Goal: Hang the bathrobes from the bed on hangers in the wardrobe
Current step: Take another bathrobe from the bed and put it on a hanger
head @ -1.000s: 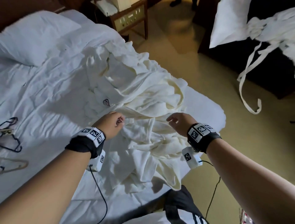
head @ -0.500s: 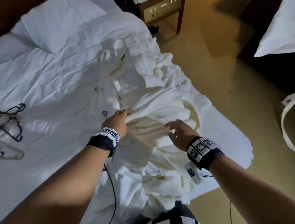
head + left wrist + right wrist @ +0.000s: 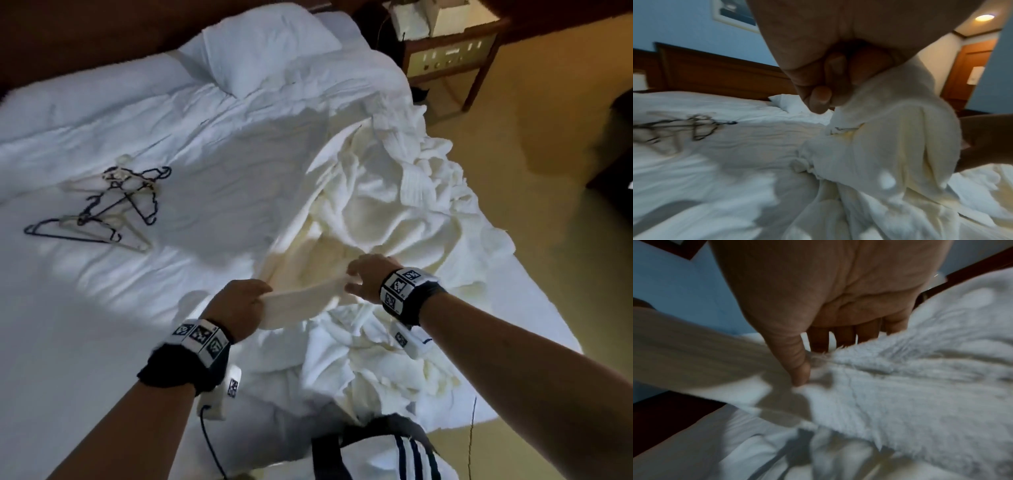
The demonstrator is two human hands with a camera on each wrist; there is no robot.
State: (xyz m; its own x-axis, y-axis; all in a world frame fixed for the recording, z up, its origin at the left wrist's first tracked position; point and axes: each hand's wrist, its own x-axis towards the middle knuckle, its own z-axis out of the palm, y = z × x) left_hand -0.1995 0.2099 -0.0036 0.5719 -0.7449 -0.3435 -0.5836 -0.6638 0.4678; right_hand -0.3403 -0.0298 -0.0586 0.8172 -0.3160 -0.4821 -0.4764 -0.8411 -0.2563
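Note:
A heap of cream-white bathrobes (image 3: 394,212) lies crumpled on the right half of the bed (image 3: 102,291). My left hand (image 3: 239,305) grips one end of a stretched band of robe cloth (image 3: 308,301), fist closed round it (image 3: 838,81). My right hand (image 3: 363,281) pinches the other end of that band, thumb (image 3: 797,366) pressed on the terry cloth (image 3: 900,386) with the fingers behind it. The band is pulled taut between both hands, lifted just above the pile. A tangle of dark and pale hangers (image 3: 109,205) lies on the sheet to the left, blurred in the left wrist view (image 3: 684,128).
A white pillow (image 3: 267,54) sits by the dark wooden headboard (image 3: 715,76). A wooden nightstand (image 3: 452,58) stands right of the bed head. Beige floor (image 3: 565,240) runs along the bed's right side. My striped trouser leg (image 3: 407,452) is at the bed's near edge.
My head view swung left, bringing the hangers into sight. Both hands went from reaching into the pile to holding a strip of robe and drawing it taut between them.

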